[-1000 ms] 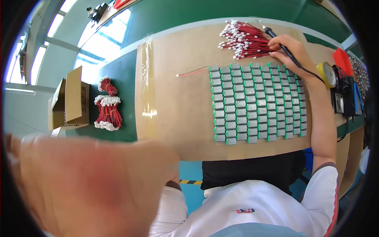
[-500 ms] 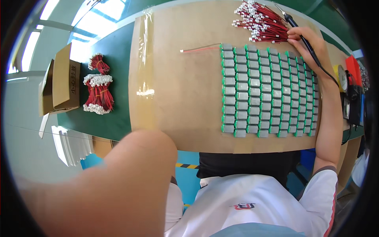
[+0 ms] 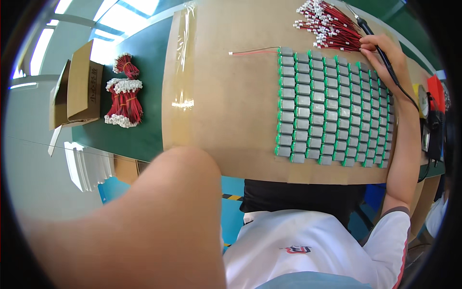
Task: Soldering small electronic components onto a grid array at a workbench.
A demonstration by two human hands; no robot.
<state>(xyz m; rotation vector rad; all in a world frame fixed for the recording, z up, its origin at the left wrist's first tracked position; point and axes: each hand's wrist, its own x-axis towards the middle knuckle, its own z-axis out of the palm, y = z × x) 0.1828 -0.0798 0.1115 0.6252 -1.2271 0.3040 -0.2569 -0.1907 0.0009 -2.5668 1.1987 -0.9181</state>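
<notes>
Now, at the upper right of the frame, our right hand pinches a black soldering iron beside the red wire pile, seemingly picking a lead for the grey component grid, while our blurred left arm's fingers cannot be told.

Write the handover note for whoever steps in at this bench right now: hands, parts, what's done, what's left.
Right hand: holds a thin black soldering-iron-like tool, fingertips at the loose pile of red wires.
Left hand: not visible; only the raised left arm fills the lower left, close to the camera.
Parts: grid of small grey-and-green modules on the brown board.
Done: one red wire lies at the grid's top-left module; whether it is joined is unclear.
Left: no wires show on the other modules.
Spare: tied wire bundles beside a cardboard box, far left.
</notes>
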